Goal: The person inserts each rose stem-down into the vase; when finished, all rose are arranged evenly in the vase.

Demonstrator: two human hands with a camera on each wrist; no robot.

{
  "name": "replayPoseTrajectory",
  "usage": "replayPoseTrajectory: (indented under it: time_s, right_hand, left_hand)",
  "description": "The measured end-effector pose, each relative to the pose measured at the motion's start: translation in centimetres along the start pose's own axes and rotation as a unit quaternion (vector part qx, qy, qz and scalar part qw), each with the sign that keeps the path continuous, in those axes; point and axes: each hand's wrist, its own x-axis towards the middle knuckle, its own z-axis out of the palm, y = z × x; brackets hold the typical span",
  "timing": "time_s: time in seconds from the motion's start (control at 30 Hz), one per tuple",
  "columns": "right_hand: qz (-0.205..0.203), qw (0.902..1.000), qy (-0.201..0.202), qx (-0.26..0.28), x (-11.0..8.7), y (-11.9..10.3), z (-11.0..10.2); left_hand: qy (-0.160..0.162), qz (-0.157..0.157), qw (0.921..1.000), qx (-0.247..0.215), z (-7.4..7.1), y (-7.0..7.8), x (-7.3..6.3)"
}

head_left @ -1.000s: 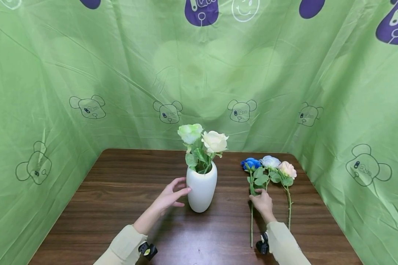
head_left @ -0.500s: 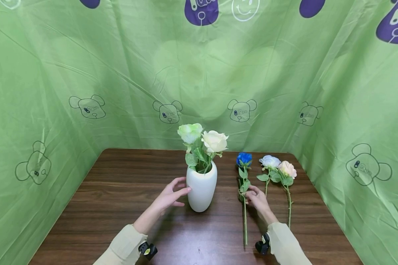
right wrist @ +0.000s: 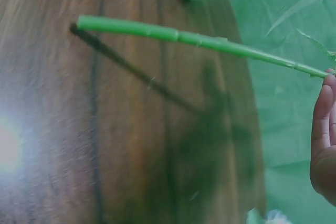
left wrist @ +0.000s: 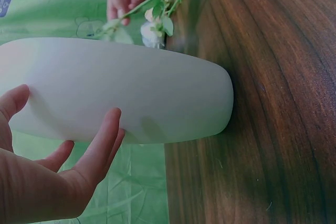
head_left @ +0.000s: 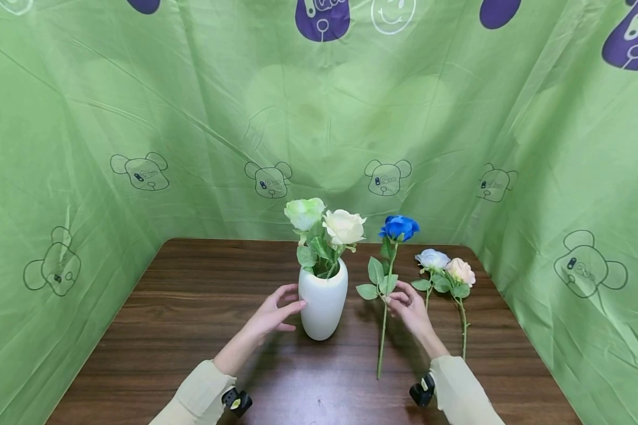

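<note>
On my head feed, the vase [head_left: 323, 310] stands upright near the middle of the counter [head_left: 191, 307], white and smooth. The left hand [head_left: 270, 311] is at its left side with fingers spread and loosely bent; my left wrist feed shows fingertips resting against the wall, none wrapped around it. Two roses stand in the vase, a green rose [head_left: 305, 213] at left and a cream rose [head_left: 344, 228] at right, their leaves crowding the mouth.

To the right of the vase, I see the right hand [head_left: 412, 310] pinching the blue rose [head_left: 399, 228] by its stem, just under the lower leaves. The bloom is up and leans to the right; the bare stem slants down toward the near edge. My right wrist feed shows the stem's cut end close to its shadow on the wood, and I cannot tell whether they touch.

Beyond the right hand, a pale blue rose [head_left: 433, 260] and a peach rose [head_left: 461, 271] lie side by side on the counter, blooms toward the far edge. Green cloth [head_left: 319, 118] printed with bear outlines surrounds the counter at the back and sides.
</note>
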Motion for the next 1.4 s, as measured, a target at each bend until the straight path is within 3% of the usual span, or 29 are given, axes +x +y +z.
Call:
replayPoseTrajectory:
  time_s: [0.37,0.57,0.7,0.77,0.87,0.93,1.0,1.07,1.13,1.27,1.33,1.4]
  right_hand:
    - [-0.111,0.9935,-0.016,0.022,-0.3,-4.4,1.1]
    - [-0.185,0.9801,-0.039,0.062,-0.7,-7.0,1.6]
    - [-0.235,0.9628,-0.054,0.121,-0.1,-7.4,1.7]
    - [-0.257,0.9451,-0.072,0.189,1.9,-4.4,1.1]
    - [-0.247,0.928,-0.065,0.271,2.3,-4.7,1.3]
    - [-0.242,0.9156,-0.057,0.316,2.0,-6.0,1.8]
    - [-0.221,0.9143,-0.025,0.338,0.0,-10.5,2.9]
    - [-0.215,0.9015,-0.014,0.375,-0.3,-12.3,3.3]
    - [-0.202,0.8885,0.0,0.412,-0.4,-13.7,3.5]
    - [-0.207,0.8715,0.032,0.444,0.0,-15.3,3.8]
    - [-0.218,0.8719,0.05,0.435,0.2,-16.0,4.0]
    - [-0.228,0.8637,0.06,0.445,0.6,-16.4,4.1]
  left_hand:
    - [0.0,0.0,1.0,-0.002,0.0,-0.1,0.1]
    - [-0.001,0.001,1.0,-0.002,-0.1,-0.2,0.1]
    - [0.0,0.002,1.0,-0.001,-0.1,-0.2,0.2]
    - [0.0,0.002,1.0,-0.001,-0.1,-0.2,0.2]
    - [-0.001,0.003,1.0,-0.001,-0.1,-0.2,0.2]
    - [-0.001,0.002,1.0,-0.001,-0.1,-0.2,0.2]
    - [-0.002,0.002,1.0,-0.002,-0.1,-0.1,0.2]
    - [-0.002,0.001,1.0,-0.002,-0.1,-0.1,0.2]
    - [-0.002,0.0,1.0,-0.002,-0.1,-0.1,0.2]
    - [-0.003,0.0,1.0,-0.002,-0.1,-0.1,0.2]
    - [-0.003,0.0,1.0,-0.003,-0.1,-0.1,0.2]
    - [-0.003,0.001,1.0,-0.003,-0.1,-0.1,0.2]
